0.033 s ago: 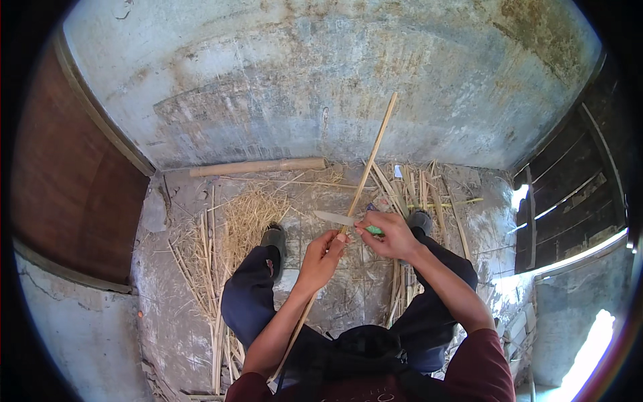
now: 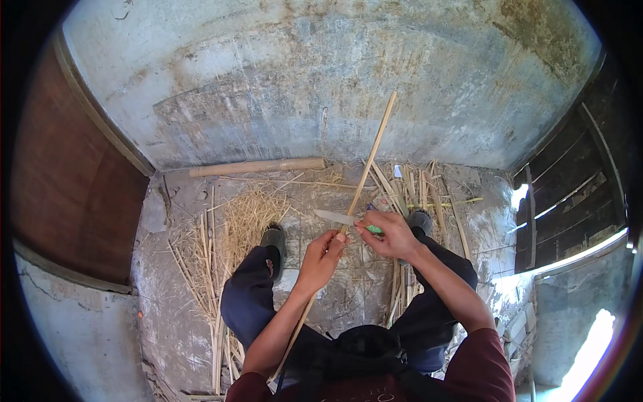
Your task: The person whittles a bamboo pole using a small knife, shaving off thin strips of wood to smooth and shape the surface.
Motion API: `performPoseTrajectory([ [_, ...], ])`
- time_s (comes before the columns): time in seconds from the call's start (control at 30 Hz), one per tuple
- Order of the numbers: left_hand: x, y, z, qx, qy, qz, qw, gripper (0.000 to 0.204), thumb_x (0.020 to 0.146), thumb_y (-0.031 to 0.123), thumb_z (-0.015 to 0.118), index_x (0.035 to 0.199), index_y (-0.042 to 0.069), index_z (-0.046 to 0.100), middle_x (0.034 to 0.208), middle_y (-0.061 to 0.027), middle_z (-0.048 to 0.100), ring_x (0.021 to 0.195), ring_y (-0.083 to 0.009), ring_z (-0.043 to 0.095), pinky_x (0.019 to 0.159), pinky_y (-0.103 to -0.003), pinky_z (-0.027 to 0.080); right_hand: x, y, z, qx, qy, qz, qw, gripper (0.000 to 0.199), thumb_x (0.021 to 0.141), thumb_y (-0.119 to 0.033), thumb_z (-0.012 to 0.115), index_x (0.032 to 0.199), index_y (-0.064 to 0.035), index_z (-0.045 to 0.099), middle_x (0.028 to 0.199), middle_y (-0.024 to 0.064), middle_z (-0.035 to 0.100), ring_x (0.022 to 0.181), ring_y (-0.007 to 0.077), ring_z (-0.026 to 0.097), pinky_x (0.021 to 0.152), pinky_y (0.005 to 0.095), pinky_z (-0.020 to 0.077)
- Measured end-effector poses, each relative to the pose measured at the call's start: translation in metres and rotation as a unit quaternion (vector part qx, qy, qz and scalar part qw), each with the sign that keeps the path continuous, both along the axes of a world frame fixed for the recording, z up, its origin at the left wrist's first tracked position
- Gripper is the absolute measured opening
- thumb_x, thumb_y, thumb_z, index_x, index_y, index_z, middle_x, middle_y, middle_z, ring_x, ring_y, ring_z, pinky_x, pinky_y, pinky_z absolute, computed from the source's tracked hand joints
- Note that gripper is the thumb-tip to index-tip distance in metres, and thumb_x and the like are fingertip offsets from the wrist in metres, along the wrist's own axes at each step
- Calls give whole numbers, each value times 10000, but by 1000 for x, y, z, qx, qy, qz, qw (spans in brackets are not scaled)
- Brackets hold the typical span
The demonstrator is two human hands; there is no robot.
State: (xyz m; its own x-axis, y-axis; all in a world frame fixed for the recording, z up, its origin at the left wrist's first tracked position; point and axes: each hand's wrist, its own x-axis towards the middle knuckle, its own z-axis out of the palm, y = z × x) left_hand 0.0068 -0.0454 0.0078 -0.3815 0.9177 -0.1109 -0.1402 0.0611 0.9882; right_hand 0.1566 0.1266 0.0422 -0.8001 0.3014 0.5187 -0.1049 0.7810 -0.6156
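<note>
- The left hand point(image 2: 323, 258) has its fingers closed around a long, thin bamboo strip point(image 2: 370, 155), gripping it near the middle of the scene, between the person's knees.
- The bamboo strip runs from near the person's lap, through the left hand, and slants up to the far right, its far end standing against the grey concrete wall point(image 2: 321, 80).
- The right hand point(image 2: 392, 234) is clamped on a knife point(image 2: 345, 220) with a green handle; the fingers wrap the handle tightly.
- The knife's pale blade points left and touches the strip just above the left hand.
- The two hands sit just beside each other, right a little farther than left.
- A thick bamboo pole point(image 2: 258, 167) lies along the foot of the wall, to the far left of the hands.
- Dry shavings point(image 2: 249, 214) and split slats litter the floor on the left; more split slats point(image 2: 418, 187) lie on the far right.
- Dark shoes point(image 2: 274, 239) rest on the floor, one on each side of the hands.
- A brown wooden door point(image 2: 67, 181) stands at the far left.
</note>
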Motion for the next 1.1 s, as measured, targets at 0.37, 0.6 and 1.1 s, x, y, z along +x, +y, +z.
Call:
performPoseTrajectory([
  [0.37, -1, -8, 0, -3, 92, 10, 996, 369, 1166, 360, 528, 1077, 35, 677, 690, 60, 462, 584, -34, 388, 535, -260, 302, 11, 51, 6, -18, -14, -99, 995, 94, 970, -64, 749, 969, -7, 675, 927, 166, 775, 759, 343, 747, 665, 418, 560],
  [0.6, -1, -6, 9, -2, 117, 17, 993, 375, 1158, 362, 538, 1066, 30, 687, 688, 39, 492, 583, -44, 422, 538, -276, 328, 9, 62, 12, -16, -11, -118, 993, 104, 974, -81, 747, 986, -5, 676, 977, 177, 795, 828, 373, 773, 712, 431, 585],
  [1.1, 14, -14, 25, -18, 229, 37, 973, 267, 1125, 220, 580, 1127, -34, 662, 672, -100, 570, 568, -149, 500, 552, -365, 405, 8, 46, 16, -3, 4, -86, 996, 106, 979, -70, 757, 968, 0, 677, 884, 154, 746, 724, 309, 728, 649, 389, 543],
])
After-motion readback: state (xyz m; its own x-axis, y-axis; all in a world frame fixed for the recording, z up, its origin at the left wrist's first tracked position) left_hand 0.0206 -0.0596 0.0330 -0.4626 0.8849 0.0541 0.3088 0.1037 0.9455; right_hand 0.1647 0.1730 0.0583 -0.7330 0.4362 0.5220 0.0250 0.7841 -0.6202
